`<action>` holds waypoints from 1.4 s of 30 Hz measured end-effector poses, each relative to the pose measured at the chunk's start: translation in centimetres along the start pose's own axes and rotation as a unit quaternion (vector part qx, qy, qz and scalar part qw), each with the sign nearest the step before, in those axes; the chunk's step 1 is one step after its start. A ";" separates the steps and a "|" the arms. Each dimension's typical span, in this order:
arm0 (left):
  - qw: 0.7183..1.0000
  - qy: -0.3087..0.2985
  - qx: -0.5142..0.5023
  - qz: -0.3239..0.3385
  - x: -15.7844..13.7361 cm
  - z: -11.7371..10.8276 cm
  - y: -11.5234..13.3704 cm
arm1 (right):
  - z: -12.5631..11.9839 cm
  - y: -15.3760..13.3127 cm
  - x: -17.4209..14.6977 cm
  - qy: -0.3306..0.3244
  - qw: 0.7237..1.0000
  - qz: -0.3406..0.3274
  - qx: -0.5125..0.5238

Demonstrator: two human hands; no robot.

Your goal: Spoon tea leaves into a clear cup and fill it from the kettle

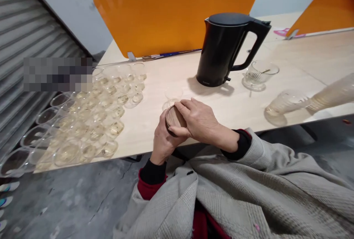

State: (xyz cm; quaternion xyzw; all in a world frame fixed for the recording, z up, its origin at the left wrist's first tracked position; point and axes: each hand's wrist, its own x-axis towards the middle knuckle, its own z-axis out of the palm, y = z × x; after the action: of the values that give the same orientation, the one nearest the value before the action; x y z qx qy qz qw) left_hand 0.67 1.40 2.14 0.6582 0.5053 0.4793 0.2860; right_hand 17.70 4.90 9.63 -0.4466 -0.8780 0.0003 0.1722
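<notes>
Both of my hands close around a small round container with a brown wooden lid (173,116) at the table's near edge. My left hand (163,141) wraps the container from below and its body is hidden. My right hand (197,121) lies over the lid, fingers curled on its rim. An empty small glass cup (173,97) stands just beyond my hands.
A black electric kettle (226,49) stands mid-table. Several small glass cups (102,113) crowd the left of the light wooden table (226,106). A glass server (258,75) and a tipped glass pitcher (287,104) lie right. Orange dividers (171,14) stand behind.
</notes>
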 end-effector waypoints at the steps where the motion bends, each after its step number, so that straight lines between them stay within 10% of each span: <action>1: 1.000 0.002 0.002 0.001 0.0 0.0 -0.1 | -0.3 0.0 0.1 -0.013 1.000 -0.004 0.001; 13: 0.996 -0.002 0.058 -0.064 -0.1 0.0 -0.1 | -1.4 0.4 0.8 -0.028 0.991 0.032 0.129; 20: 1.000 0.005 0.023 -0.001 0.0 0.0 0.3 | -0.6 6.2 -1.9 0.204 0.962 0.063 0.169; 29: 1.000 0.001 0.021 0.001 -0.1 -0.1 0.4 | 4.5 13.8 -7.4 0.031 0.987 0.152 0.043; 33: 0.999 0.006 0.032 0.005 -0.1 -0.1 0.3 | 2.1 15.6 -8.8 0.140 0.969 0.197 0.060; 37: 0.999 0.006 0.034 0.004 -0.1 -0.1 0.2 | -2.4 19.4 -9.6 0.290 0.888 0.355 0.029; 42: 0.999 0.009 0.034 0.010 -0.1 0.0 0.1 | -5.3 23.8 -7.9 0.225 0.867 0.439 -0.071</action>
State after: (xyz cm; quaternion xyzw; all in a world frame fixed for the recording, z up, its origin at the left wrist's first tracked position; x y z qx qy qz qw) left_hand 0.69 1.21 2.21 0.6684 0.5172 0.4703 0.2540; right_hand 42.27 12.23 8.57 -0.7848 -0.5266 -0.0866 0.3150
